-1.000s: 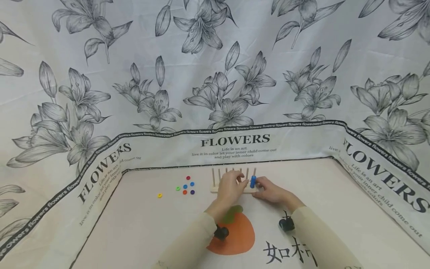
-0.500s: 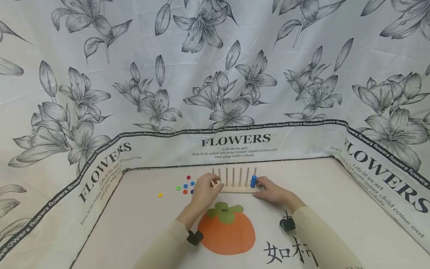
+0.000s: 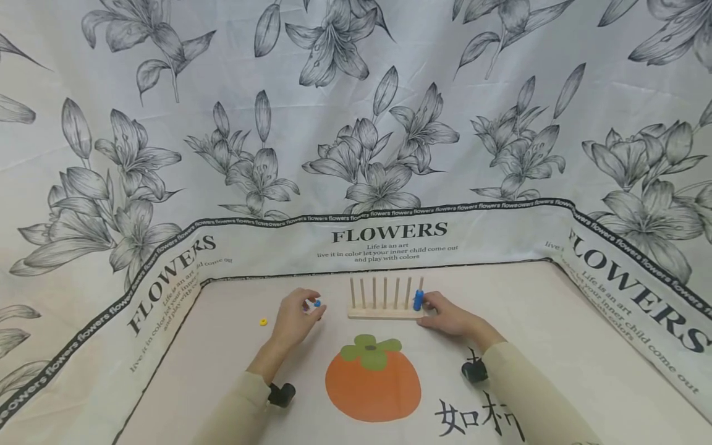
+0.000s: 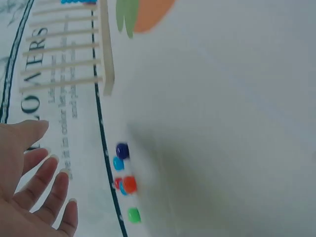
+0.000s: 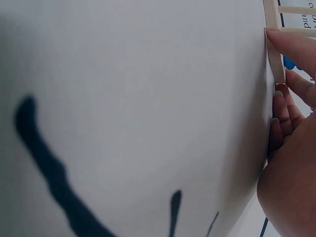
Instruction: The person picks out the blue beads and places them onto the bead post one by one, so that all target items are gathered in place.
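My left hand (image 3: 297,318) hovers over loose beads left of the peg rack, thumb and fingers apart. In the left wrist view its fingers are spread and hold nothing. Beyond them lie a purple bead (image 4: 122,151), an orange bead (image 4: 130,184), a green bead (image 4: 134,215), and some blue and red ones; in the head view the hand hides most of these. My right hand (image 3: 453,315) grips the right end of the wooden peg rack (image 3: 384,314), thumb at the front of its base. Blue beads (image 3: 418,300) are stacked on the rightmost peg; the other pegs are bare.
A yellow bead (image 3: 264,322) lies alone to the left of my left hand. The cloth under everything carries a printed orange persimmon (image 3: 372,386) and black characters. A flower-printed curtain (image 3: 389,241) rises close behind the rack and along both sides.
My left hand has moved left from the rack's pegs, past its left end, to the loose beads. My right hand and the rack have stayed in place.
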`<control>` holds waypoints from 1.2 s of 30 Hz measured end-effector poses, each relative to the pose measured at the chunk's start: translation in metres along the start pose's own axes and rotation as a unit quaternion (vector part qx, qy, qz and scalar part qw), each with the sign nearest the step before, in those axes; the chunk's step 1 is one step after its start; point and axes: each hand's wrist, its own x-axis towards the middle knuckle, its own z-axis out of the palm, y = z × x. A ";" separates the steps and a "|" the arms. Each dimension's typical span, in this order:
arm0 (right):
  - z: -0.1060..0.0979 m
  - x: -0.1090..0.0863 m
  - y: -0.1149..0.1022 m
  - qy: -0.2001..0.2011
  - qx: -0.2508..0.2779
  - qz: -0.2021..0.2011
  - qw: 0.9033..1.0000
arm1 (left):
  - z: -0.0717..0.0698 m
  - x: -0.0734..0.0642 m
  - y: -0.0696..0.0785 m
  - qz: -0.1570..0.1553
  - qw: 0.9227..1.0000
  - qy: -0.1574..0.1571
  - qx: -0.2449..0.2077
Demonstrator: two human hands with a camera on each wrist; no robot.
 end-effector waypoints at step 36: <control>-0.001 -0.014 -0.012 0.006 -0.005 -0.011 1.000 | -0.011 0.024 -0.056 -0.159 0.984 -0.078 0.017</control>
